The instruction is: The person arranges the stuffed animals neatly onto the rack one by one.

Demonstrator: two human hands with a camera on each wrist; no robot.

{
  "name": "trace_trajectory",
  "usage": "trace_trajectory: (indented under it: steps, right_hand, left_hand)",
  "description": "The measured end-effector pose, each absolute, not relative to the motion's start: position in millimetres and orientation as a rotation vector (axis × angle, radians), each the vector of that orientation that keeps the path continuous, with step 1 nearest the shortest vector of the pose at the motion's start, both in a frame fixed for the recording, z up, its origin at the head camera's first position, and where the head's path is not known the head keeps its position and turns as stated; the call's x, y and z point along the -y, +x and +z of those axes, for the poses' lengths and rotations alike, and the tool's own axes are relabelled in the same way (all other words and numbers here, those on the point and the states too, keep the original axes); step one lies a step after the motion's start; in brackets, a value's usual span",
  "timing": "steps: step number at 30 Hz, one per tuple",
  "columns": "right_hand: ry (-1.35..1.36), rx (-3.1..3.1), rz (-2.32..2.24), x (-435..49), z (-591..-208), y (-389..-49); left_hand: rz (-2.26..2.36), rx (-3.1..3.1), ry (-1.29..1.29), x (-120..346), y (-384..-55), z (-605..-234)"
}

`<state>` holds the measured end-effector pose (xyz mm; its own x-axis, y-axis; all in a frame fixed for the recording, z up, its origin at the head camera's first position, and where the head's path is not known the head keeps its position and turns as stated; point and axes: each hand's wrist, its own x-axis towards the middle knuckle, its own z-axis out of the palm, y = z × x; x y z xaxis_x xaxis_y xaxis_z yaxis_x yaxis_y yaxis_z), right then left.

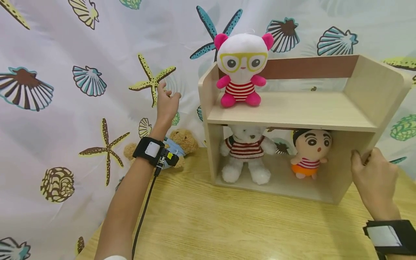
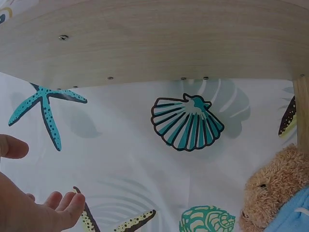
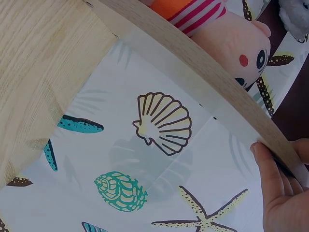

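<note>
Here, we see a white curtain (image 1: 39, 137) printed with shells and starfish spreading behind everything, filling the arc from nine to two o'clock in the head view. Below it, toward six o'clock, lies the pale wooden bench (image 1: 243, 224). On the bench, toward three o'clock, we find the two-tier wooden shelf (image 1: 292, 108), standing upright.

From the shelf's middle, we place the pink-and-white plush (image 1: 242, 68) between ten and eleven o'clock, seated on the upper board in yellow glasses and a red-striped top. The white bear (image 1: 247, 148) sits below at eight o'clock, in the lower compartment, its striped shirt showing. Outside the shelf, toward nine o'clock, the brown teddy bear (image 1: 183, 141) in blue lies by the curtain, partly hidden behind the left wrist. The black-haired doll (image 1: 312, 148) in orange shorts is near five o'clock in the lower compartment.

At four o'clock from the shelf's middle, the right grip (image 1: 377, 180) pinches the edge of its side panel, thumb inside and fingers outside. Near nine o'clock, the left grip (image 1: 167, 104) is raised, released, its fingers loosely bent and apart from the shelf. We notice a black band (image 1: 149, 151) on the left wrist, with a thin cable (image 1: 144, 213) trailing toward six o'clock.
</note>
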<state>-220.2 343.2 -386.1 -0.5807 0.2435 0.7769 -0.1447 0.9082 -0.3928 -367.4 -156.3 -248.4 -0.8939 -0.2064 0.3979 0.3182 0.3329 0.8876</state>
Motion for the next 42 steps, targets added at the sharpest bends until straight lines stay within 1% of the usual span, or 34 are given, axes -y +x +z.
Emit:
trace_trajectory:
  steps: [12, 24, 42]
  right_hand:
    - [-0.078, 2.131, 0.519, -342.6, -386.9, -219.4]
    - [-0.08, 2.136, 0.521, -341.9, -385.2, -219.9]
    - [-0.093, 2.125, 0.524, -341.4, -384.2, -219.0]
  left_hand:
    - [-1.617, 2.23, 0.0, 176.2, -370.1, -280.8]
    - [-1.523, 2.316, 0.027, 186.9, -373.7, -294.3]
    - [-1.229, 2.699, -0.081, 198.4, -375.2, -311.4]
